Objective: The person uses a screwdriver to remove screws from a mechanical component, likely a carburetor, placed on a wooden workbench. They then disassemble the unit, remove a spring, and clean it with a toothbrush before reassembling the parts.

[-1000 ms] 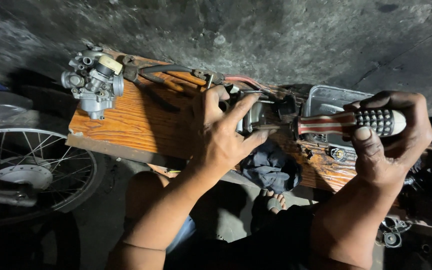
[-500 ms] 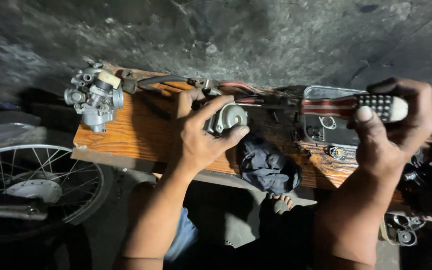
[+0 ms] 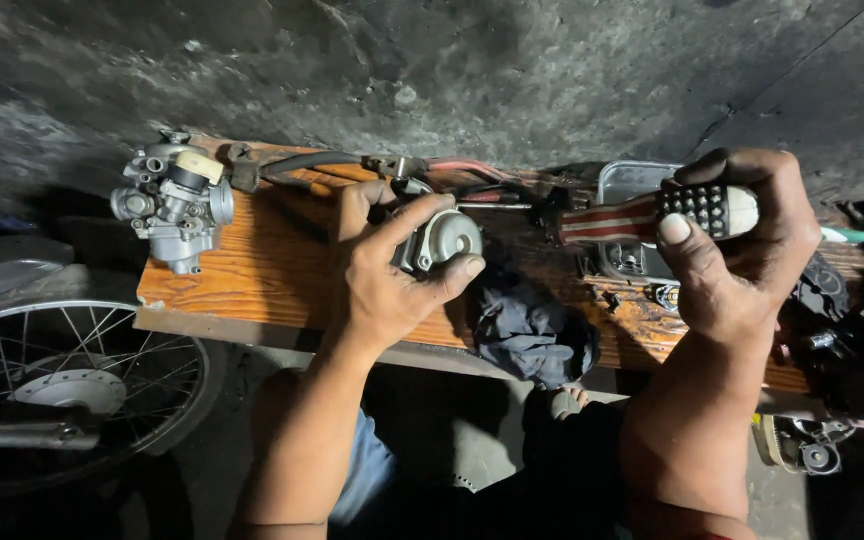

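**Screwdriver meets carburetor part over the board**

While the left hand (image 3: 382,270) clamps a round grey carburetor part (image 3: 442,240) above the wooden board (image 3: 272,270), the right hand (image 3: 742,250) grips a striped-handled screwdriver (image 3: 652,215), shaft aimed at that part. Beside them: a dark rag (image 3: 532,330), a whole carburetor (image 3: 172,205) at the board's left end, a spoked wheel (image 3: 72,390) below.

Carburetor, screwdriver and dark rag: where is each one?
Carburetor (image 3: 174,205): head view, metal body.
Screwdriver (image 3: 642,216): head view, striped handle.
Dark rag (image 3: 530,328): head view, crumpled middle.
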